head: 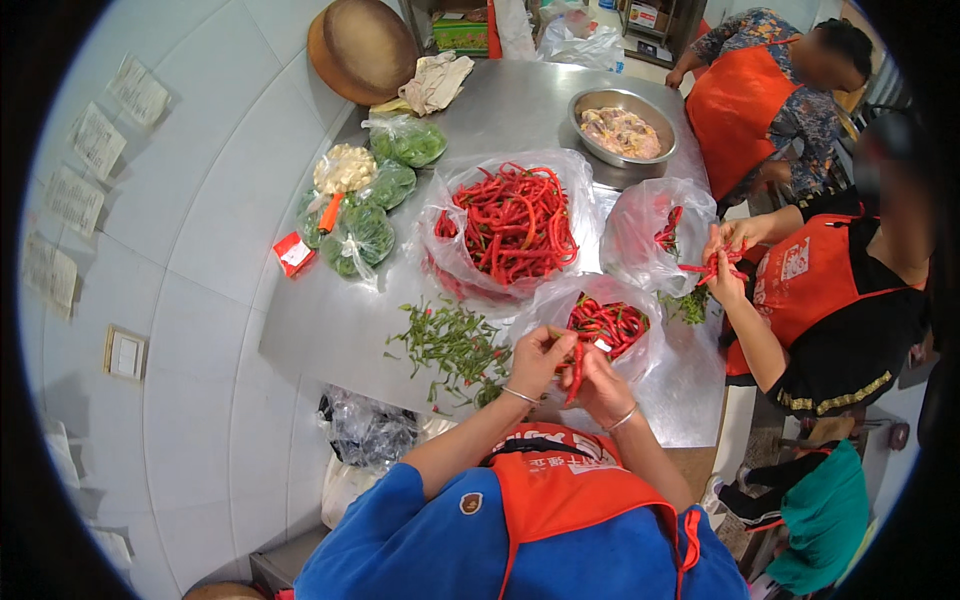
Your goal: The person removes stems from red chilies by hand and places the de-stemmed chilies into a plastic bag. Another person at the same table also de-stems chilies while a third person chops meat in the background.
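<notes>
A long red chili pepper (576, 373) hangs between my two hands, above the table edge before my apron. My left hand (534, 361) pinches its upper end, where the fingers hide the stem. My right hand (602, 388) grips the pepper's body from the other side. Just beyond them, an open clear plastic bag (541, 306) holds red chili peppers (609, 322) and a small white piece. Left of my hands, a loose pile of green chili stems (450, 349) is spread on the steel table (330, 330). A larger bag of red chilies (517, 225) stands behind.
A co-worker's hands (724, 262) hold red chilies at the right, beside another plastic bag (630, 217). A steel bowl of raw meat (667, 154) stands farther back, near a second person (742, 112). Bagged greens (360, 236), peeled garlic (345, 169) and a round wooden board (360, 52) line the tiled wall.
</notes>
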